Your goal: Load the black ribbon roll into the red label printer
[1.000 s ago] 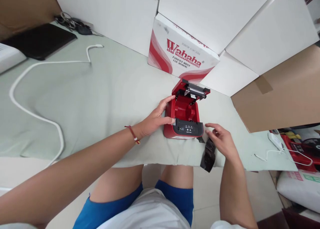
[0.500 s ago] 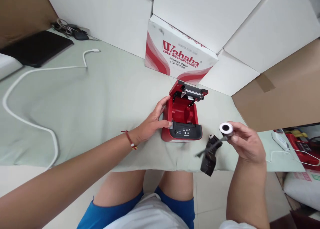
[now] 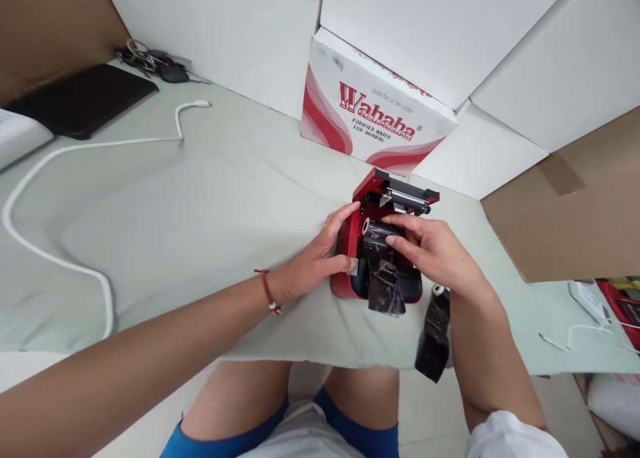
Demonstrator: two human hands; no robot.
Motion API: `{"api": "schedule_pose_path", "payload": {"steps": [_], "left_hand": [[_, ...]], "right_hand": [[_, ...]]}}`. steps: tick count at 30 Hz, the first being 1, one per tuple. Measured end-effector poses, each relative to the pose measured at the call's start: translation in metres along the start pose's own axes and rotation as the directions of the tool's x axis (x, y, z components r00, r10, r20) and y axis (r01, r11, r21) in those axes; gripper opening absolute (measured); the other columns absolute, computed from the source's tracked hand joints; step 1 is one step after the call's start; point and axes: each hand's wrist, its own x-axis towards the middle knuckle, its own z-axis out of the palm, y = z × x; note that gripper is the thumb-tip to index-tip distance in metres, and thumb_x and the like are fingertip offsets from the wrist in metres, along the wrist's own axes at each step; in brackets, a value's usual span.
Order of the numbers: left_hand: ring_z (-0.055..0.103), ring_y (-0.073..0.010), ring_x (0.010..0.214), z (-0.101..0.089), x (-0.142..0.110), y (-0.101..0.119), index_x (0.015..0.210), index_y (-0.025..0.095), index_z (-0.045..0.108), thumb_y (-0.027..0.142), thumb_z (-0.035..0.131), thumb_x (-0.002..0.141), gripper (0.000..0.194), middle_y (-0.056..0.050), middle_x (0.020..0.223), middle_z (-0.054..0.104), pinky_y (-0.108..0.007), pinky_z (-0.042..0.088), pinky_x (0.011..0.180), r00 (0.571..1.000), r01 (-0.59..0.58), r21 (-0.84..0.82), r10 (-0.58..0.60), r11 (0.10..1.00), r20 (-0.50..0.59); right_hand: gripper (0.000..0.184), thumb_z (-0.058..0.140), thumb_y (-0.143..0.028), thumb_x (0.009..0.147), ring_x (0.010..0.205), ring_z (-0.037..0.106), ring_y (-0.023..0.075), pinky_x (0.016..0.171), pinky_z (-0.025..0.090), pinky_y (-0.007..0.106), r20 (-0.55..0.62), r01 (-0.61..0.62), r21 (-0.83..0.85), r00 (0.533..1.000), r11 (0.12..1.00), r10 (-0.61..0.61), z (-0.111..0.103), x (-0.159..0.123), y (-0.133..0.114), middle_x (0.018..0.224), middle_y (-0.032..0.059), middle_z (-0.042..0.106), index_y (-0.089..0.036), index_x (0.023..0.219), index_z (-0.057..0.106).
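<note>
A small red printer (image 3: 343,286) stands on the cloth-covered table with its lid (image 3: 397,190) raised. My left hand (image 3: 323,255) grips the printer's left side, thumb on the front corner and fingers toward the hinge. In my right hand (image 3: 437,251) is a small roll of black film (image 3: 382,271), pinched at its right end and held at the open compartment. The film's loose tail hangs over the printer's front panel. Whether the roll touches the compartment floor is hidden. Beside my right forearm, a second roll of black film (image 3: 434,338) droops over the table edge.
Behind the printer stands a Wahaha carton (image 3: 370,108), backed by white boxes (image 3: 430,38). A brown cardboard panel (image 3: 565,211) borders the right side. At left lie a white cable (image 3: 60,241), a black flat object (image 3: 83,101) and keys (image 3: 155,61).
My right hand has carried the roll leftward from beside the printer to its open compartment. My left hand stays on the printer. The view has shifted slightly.
</note>
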Motion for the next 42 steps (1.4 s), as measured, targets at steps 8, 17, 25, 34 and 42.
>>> {"api": "schedule_pose_path", "payload": {"steps": [8,17,25,34,42], "left_hand": [[0.019,-0.0393,0.174,-0.009,-0.003,0.004,0.173,0.045,0.03,0.037,0.076,0.093,0.092,-0.001,0.187,0.023,-0.065,0.02,0.143,0.998,-0.006,0.071,0.002,0.997,0.062],[0.028,-0.0434,0.17,0.004,-0.022,0.014,0.154,0.035,0.058,0.034,0.066,0.096,0.058,-0.013,0.168,0.049,-0.073,0.022,0.139,0.887,-0.431,0.557,0.446,0.71,0.118],[0.048,-0.0391,0.16,0.012,-0.028,0.017,0.142,0.031,0.068,0.034,0.071,0.089,0.053,-0.012,0.15,0.068,-0.066,0.029,0.138,0.825,-0.516,0.662,0.522,0.543,0.214],[0.07,-0.0226,0.142,0.02,-0.029,0.029,0.122,0.023,0.073,0.021,0.065,0.091,0.032,-0.001,0.119,0.087,-0.044,0.014,0.147,0.712,-0.639,0.682,0.611,0.357,0.347],[0.081,-0.0163,0.122,0.029,-0.032,0.033,0.121,0.024,0.075,0.02,0.062,0.1,0.025,0.003,0.109,0.089,-0.039,0.019,0.146,0.687,-0.624,0.744,0.621,0.239,0.377]], "right_hand": [[0.041,0.06,-0.035,0.104,0.081,0.079,0.0254,0.072,0.058,0.036,-0.016,0.02,-0.285,1.0,0.958,-0.026,0.0,-0.001,0.005,0.098,0.0053,0.086,-0.025,0.141,0.075],[0.039,0.056,-0.025,0.107,0.12,0.081,0.0333,0.104,0.064,0.051,0.024,0.135,-0.379,0.99,0.916,-0.136,0.012,0.011,0.017,0.135,0.0086,0.083,-0.023,0.14,0.077],[0.015,0.071,-0.033,0.106,0.093,0.083,0.0234,0.087,0.068,0.04,-0.476,0.206,-0.05,0.856,0.977,-0.204,0.004,-0.021,0.002,0.103,0.0022,0.088,-0.03,0.11,0.085],[0.052,0.052,-0.058,0.112,0.141,0.065,0.0297,0.116,0.056,0.051,-0.654,0.217,0.067,0.747,0.974,-0.122,0.006,0.005,0.035,0.156,0.0092,0.068,-0.033,0.156,0.062],[0.041,0.052,-0.049,0.112,0.138,0.068,0.0333,0.117,0.056,0.056,-0.603,0.319,-0.03,0.75,0.947,-0.272,0.027,-0.029,0.048,0.14,0.0109,0.076,-0.033,0.141,0.077]]}}
